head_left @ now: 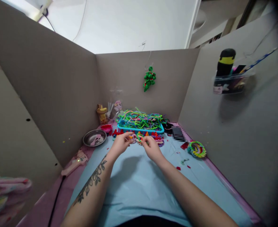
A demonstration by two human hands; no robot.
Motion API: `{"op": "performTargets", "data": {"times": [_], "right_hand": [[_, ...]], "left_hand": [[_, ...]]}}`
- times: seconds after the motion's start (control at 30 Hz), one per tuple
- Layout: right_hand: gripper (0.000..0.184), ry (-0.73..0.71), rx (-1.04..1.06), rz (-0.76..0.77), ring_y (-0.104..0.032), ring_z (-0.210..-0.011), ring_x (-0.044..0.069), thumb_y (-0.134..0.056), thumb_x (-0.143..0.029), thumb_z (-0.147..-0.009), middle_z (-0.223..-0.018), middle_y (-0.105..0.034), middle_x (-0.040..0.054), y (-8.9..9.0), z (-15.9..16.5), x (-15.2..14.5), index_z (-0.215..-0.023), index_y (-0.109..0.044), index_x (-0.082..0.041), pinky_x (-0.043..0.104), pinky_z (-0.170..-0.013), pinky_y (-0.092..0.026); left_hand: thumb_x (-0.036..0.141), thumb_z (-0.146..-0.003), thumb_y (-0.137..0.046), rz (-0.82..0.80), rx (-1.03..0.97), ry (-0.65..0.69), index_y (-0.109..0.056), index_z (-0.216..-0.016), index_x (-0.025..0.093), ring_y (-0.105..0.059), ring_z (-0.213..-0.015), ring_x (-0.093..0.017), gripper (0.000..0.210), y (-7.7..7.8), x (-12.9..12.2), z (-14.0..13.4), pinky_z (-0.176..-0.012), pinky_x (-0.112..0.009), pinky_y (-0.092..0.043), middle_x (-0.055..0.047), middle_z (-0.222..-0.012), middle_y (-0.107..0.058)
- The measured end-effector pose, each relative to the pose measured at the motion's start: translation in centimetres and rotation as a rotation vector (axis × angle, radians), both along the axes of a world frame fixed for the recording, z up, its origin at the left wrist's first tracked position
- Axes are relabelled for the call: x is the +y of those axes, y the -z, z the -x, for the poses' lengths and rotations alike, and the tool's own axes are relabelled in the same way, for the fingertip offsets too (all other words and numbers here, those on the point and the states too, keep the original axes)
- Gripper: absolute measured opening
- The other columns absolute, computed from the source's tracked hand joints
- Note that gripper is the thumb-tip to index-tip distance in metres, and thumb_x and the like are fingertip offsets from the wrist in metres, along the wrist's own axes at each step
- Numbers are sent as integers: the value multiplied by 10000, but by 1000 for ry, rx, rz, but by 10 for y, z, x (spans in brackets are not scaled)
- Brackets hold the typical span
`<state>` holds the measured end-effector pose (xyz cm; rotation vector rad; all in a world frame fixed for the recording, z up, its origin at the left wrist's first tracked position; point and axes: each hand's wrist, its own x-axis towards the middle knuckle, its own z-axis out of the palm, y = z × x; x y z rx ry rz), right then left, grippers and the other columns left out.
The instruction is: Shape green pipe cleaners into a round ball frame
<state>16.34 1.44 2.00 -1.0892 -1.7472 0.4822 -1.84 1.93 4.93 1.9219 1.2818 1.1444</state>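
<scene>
Both my hands are raised over the middle of the blue-covered table, just in front of a row of colourful fuzzy pieces. My right hand (150, 147) pinches a bright green fuzzy stem, seemingly a pipe cleaner (139, 136), bent into a curve at the fingertips. Facing it from the left, my left hand (121, 143) has its thumb and forefinger apart, with nothing clearly between them. Red, orange and purple fuzzy pieces (159, 140) lie behind the hands, partly hidden by them. Just beyond is a blue basket (141, 130) heaped with mostly green pipe cleaners.
A metal bowl (94, 138) and a pink glue gun (75, 164) with a black cord are at the left. To the right lies a yellow-green fuzzy ring bundle (197, 149). Grey partitions surround the table; a green beaded ornament (149, 78) hangs at the back.
</scene>
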Motion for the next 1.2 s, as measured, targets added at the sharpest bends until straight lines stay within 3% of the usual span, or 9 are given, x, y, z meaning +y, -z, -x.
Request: {"op": "performTargets", "data": {"times": [0.1, 0.23, 0.5, 0.63, 0.77, 0.9, 0.97, 1.07, 1.2], "right_hand": [[100, 9, -102, -118, -478, -846, 215, -447, -198, -802, -832, -533, 64, -4, 5, 7, -714, -495, -202, 354, -763, -383], [87, -35, -238, -235, -434, -979, 243, -480, -145, -788, -924, -546, 81, 12, 19, 9, -764, -534, -209, 419, -873, -347], [127, -157, -255, -240, -368, -1146, 259, -521, -162, -771, -1147, -487, 100, 37, 16, 0, -882, -550, -215, 464, -956, -307], [284, -23, 37, -122, -432, -1108, 235, -497, -240, -787, -1154, -481, 122, 47, 8, 10, -1067, -484, -192, 416, -914, -372], [195, 17, 202, 101, -542, -876, 199, -459, -308, -800, -933, -574, 76, 60, 4, 23, -921, -544, -180, 336, -737, -458], [157, -29, 127, 102, -558, -805, 182, -461, -274, -794, -852, -602, 62, 56, 6, 20, -798, -588, -180, 310, -703, -459], [181, -147, -4, 63, -570, -823, 181, -452, -252, -807, -858, -626, 63, 49, 13, 7, -802, -621, -190, 323, -752, -454], [239, -508, -307, -28, -512, -1085, 214, -498, -280, -797, -1097, -618, 79, 42, 39, -24, -984, -632, -215, 377, -946, -365], [765, -741, -678, -15, -258, -1286, 370, -614, -502, -656, -1369, -368, 192, 46, 92, -64, -1287, -418, -117, 561, -1006, -220]], "left_hand": [[381, -745, -532, 151, -241, -62, -518, -1158, 140, -536, -492, -111, 479, 16, 10, -1, -498, -225, -387, 0, -627, -590], [579, -759, -432, 414, -580, -28, -571, -1016, 113, -585, -613, -125, 549, 42, 12, 0, -494, -206, -386, -82, -779, -632], [500, -656, -612, 370, -482, -16, -604, -725, 107, -378, -446, -51, 400, 68, 14, 12, -388, -169, -195, -4, -597, -545], [493, -657, -592, 327, -509, -103, -584, -746, 121, -350, -412, -47, 383, 69, 12, 11, -391, -173, -201, -1, -615, -562], [446, -672, -570, 205, -343, -230, -589, -692, 135, -403, -440, -82, 312, 69, -2, 16, -431, -191, -278, 10, -558, -548], [397, -715, -533, 60, -192, -274, -598, -674, 152, -506, -583, -137, 256, 71, -21, 35, -554, -221, -367, -7, -590, -572], [398, -731, -516, -8, -202, -341, -603, -690, 159, -509, -610, -142, 257, 68, -24, 47, -570, -221, -371, -10, -613, -574], [414, -720, -514, -66, -313, -501, -582, -677, 166, -468, -549, -127, 261, 53, -17, 56, -496, -206, -337, 2, -571, -534], [386, -678, -552, 15, -577, -433, -561, -690, 153, -339, -419, -71, 233, 17, 11, 31, -395, -184, -224, 33, -522, -480]]}}
